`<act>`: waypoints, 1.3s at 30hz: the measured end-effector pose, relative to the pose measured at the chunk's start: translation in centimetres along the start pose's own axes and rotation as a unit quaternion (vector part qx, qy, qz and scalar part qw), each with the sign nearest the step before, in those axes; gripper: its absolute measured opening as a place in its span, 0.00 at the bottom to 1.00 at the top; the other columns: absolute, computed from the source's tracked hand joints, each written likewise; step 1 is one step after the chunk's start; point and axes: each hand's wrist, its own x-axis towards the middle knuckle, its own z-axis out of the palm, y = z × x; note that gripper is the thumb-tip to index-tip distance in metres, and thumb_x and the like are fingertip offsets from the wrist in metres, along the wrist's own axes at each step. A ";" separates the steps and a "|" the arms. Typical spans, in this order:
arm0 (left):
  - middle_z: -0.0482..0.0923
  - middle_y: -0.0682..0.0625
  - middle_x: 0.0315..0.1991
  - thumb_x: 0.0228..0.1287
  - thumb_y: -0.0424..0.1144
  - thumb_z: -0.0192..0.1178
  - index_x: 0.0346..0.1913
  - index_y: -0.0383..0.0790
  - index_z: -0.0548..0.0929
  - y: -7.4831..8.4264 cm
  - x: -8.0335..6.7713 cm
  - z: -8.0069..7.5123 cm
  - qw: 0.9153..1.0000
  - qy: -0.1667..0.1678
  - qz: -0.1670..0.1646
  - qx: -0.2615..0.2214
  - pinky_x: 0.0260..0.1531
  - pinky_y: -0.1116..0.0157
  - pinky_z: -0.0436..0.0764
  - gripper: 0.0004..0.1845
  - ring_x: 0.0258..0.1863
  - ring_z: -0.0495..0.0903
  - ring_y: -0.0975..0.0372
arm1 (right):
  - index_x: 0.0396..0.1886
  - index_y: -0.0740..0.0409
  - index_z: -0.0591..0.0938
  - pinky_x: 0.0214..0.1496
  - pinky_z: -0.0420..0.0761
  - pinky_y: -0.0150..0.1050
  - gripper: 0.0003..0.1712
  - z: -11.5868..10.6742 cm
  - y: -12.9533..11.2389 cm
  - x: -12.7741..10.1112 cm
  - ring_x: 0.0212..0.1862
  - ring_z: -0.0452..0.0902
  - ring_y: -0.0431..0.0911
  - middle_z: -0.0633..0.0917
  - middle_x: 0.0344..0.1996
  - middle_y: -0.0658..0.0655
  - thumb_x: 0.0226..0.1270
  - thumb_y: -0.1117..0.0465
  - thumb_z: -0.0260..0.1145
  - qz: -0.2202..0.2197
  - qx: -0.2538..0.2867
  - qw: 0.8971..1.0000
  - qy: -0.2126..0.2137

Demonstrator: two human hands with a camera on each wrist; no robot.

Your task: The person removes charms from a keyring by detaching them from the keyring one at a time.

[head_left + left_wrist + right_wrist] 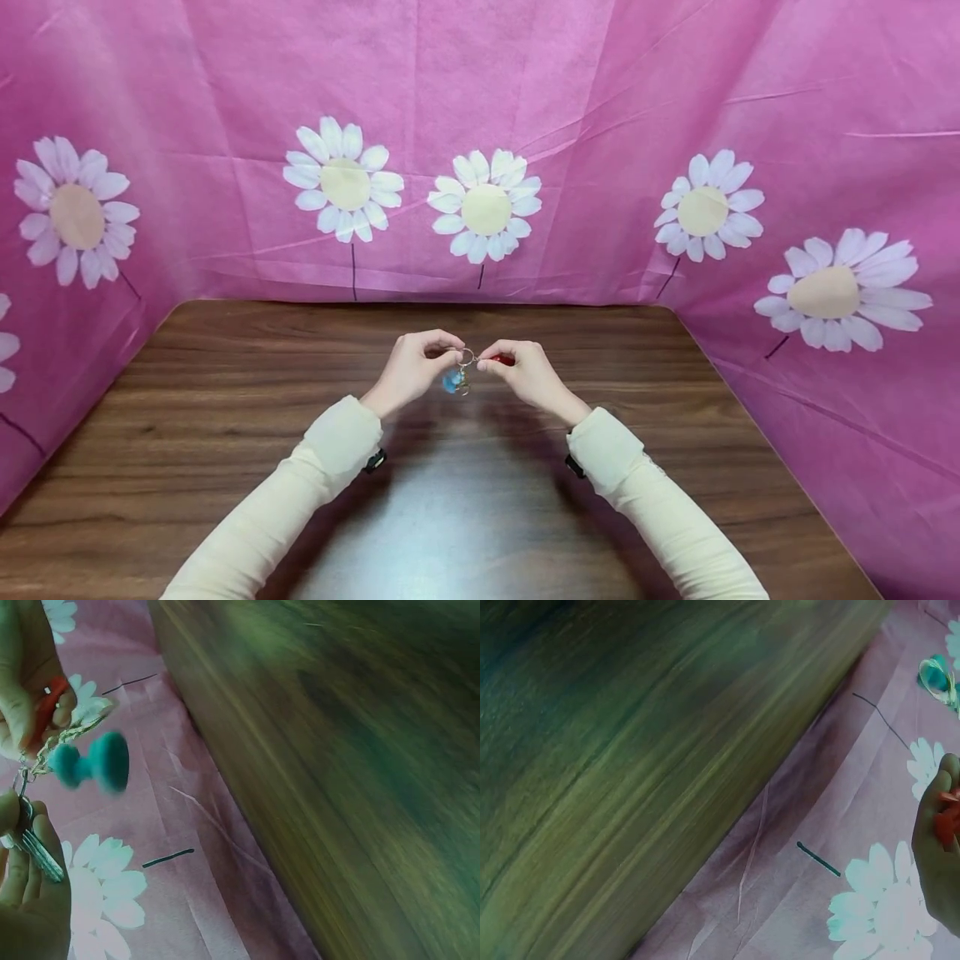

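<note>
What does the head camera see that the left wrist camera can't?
Only the head view shows both cream sleeves, the whole wooden table and a row of daisies on the pink cloth. Only the left wrist view shows, close up, a silver key pinched in the left hand and the chain running to the teal charm. Both show the right hand pinching a red piece, the charm hanging between the hands, the table and the cloth.

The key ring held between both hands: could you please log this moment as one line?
left hand: pinches key ring | right hand: holds red piece | teal charm: hangs from ring | above wooden table
</note>
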 end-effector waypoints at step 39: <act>0.83 0.39 0.34 0.58 0.29 0.59 0.36 0.31 0.82 1.8 -0.5 1.5 0.998 0.015 -0.012 -0.062 0.33 0.66 0.79 0.05 0.32 0.82 0.53 | 0.32 0.57 0.83 0.27 0.69 0.30 0.04 -0.8 -1.8 -0.2 0.25 0.68 0.42 0.80 0.25 0.51 0.60 0.63 0.63 -0.044 0.013 0.999 0.013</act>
